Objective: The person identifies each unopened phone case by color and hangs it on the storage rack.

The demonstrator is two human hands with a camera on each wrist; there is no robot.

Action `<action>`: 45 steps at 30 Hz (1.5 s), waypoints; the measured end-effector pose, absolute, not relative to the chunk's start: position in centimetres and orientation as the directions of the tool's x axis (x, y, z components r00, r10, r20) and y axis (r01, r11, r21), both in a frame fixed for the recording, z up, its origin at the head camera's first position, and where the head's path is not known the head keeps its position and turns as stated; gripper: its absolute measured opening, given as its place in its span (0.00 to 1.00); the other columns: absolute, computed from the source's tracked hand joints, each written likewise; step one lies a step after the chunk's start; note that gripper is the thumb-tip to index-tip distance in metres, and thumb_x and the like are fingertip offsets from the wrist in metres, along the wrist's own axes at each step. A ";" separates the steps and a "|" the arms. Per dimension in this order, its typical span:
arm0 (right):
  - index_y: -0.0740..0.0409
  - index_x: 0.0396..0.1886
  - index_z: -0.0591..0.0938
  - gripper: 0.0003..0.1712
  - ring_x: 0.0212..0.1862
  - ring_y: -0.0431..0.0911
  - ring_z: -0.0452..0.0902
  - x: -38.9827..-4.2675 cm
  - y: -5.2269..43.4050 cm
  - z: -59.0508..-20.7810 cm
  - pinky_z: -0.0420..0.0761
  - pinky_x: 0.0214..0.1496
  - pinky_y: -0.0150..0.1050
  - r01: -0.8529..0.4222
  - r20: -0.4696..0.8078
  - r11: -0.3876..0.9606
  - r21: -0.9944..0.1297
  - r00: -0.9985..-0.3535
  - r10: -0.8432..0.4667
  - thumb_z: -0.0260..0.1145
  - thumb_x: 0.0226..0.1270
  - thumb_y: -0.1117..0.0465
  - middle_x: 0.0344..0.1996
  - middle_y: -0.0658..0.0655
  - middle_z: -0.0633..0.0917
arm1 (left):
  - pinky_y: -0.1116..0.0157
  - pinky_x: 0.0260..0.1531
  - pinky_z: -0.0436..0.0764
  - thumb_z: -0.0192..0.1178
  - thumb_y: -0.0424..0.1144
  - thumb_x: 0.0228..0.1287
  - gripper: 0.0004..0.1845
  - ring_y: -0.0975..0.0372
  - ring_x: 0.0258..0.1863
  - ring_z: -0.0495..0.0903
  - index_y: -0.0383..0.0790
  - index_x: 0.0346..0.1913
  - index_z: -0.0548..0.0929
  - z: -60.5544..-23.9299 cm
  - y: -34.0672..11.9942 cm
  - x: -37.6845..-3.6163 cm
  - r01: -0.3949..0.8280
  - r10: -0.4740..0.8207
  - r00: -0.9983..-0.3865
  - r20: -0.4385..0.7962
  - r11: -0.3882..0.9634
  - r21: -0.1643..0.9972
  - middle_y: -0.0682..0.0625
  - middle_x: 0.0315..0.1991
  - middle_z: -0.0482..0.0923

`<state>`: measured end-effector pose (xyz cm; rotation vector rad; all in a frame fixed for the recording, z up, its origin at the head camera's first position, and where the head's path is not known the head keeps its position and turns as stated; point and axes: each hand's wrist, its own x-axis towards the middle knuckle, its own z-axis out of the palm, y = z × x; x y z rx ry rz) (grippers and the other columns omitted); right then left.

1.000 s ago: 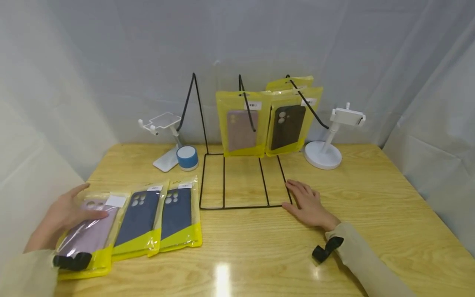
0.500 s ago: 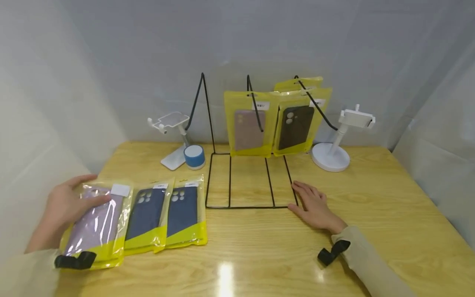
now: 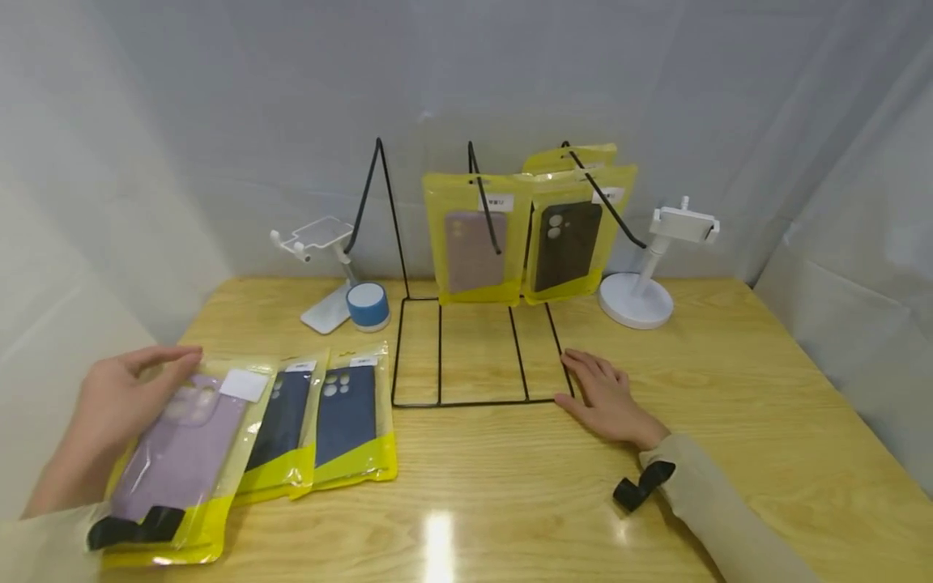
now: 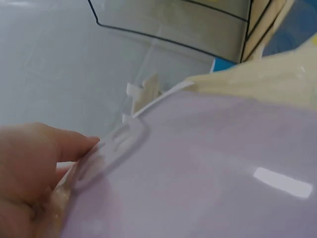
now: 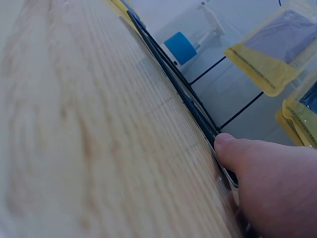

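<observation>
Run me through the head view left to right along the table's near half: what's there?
left hand gripping the lilac case packet → first navy case packet → second navy case packet → black wire rack base → right hand flat on the table at the rack's corner.

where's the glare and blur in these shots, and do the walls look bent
Head view: a bright glare patch on the table near the front edge, and the backdrop seams bow outward. Left wrist view: a white highlight on the lilac case packet, with the left hand soft and close. Right wrist view: the wood in the foreground is blurred; the right hand and wire rack are sharper.
</observation>
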<state>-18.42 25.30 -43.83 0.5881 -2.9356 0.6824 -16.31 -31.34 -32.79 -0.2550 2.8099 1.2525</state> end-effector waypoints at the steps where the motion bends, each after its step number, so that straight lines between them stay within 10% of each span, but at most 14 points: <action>1: 0.61 0.73 0.61 0.37 0.71 0.64 0.52 -18.4 25.3 -43.9 0.54 0.59 0.63 -0.380 0.149 0.829 -0.411 -0.925 -0.350 0.57 0.71 0.46 0.73 0.62 0.60 | 0.45 0.52 0.70 0.50 0.63 0.67 0.36 0.39 0.61 0.65 0.43 0.69 0.69 -32.5 -30.9 -16.1 -0.157 -0.117 -0.987 -0.106 0.658 0.737 0.29 0.72 0.53; 5: 0.61 0.73 0.61 0.37 0.71 0.64 0.51 -18.4 25.1 -43.9 0.53 0.59 0.63 -0.374 0.142 0.828 -0.418 -0.927 -0.347 0.57 0.72 0.46 0.73 0.62 0.60 | 0.64 0.21 0.77 0.54 0.57 0.68 0.31 0.59 0.32 0.80 0.42 0.67 0.71 -31.5 -29.1 -15.4 -0.023 -0.035 -0.999 0.000 0.669 0.743 0.46 0.47 0.84; 8: 0.61 0.73 0.61 0.38 0.71 0.64 0.51 -18.4 25.1 -44.0 0.53 0.59 0.63 -0.371 0.138 0.828 -0.420 -0.928 -0.346 0.56 0.72 0.46 0.73 0.62 0.60 | 0.67 0.09 0.68 0.56 0.48 0.70 0.24 0.66 0.15 0.75 0.39 0.62 0.74 -31.1 -27.7 -15.2 0.144 0.062 -0.988 0.140 0.685 0.714 0.64 0.24 0.79; 18: 0.62 0.73 0.60 0.38 0.72 0.64 0.50 -18.4 25.2 -43.4 0.52 0.61 0.65 -0.373 0.134 0.823 -0.429 -0.927 -0.350 0.56 0.72 0.47 0.73 0.63 0.59 | 0.69 0.14 0.70 0.57 0.29 0.67 0.26 0.69 0.14 0.71 0.40 0.67 0.67 -30.8 -22.1 -13.1 0.536 0.363 -0.844 0.396 0.609 0.585 0.47 0.30 0.85; 30: 0.63 0.73 0.61 0.37 0.71 0.64 0.51 -18.3 25.2 -43.5 0.53 0.60 0.66 -0.374 0.135 0.825 -0.424 -0.927 -0.351 0.56 0.72 0.48 0.73 0.63 0.59 | 0.70 0.18 0.73 0.58 0.24 0.64 0.08 0.72 0.22 0.77 0.37 0.43 0.77 -30.6 -15.9 -12.4 0.654 0.370 -0.755 0.542 0.480 0.584 0.50 0.30 0.83; 45: 0.62 0.73 0.61 0.37 0.72 0.63 0.52 -18.3 25.3 -44.2 0.53 0.62 0.66 -0.385 0.158 0.828 -0.409 -0.923 -0.351 0.55 0.72 0.45 0.73 0.63 0.60 | 0.73 0.15 0.65 0.64 0.23 0.57 0.09 0.71 0.18 0.65 0.39 0.37 0.80 -29.7 -10.5 -13.9 0.766 0.332 -0.641 0.692 0.336 0.548 0.55 0.24 0.76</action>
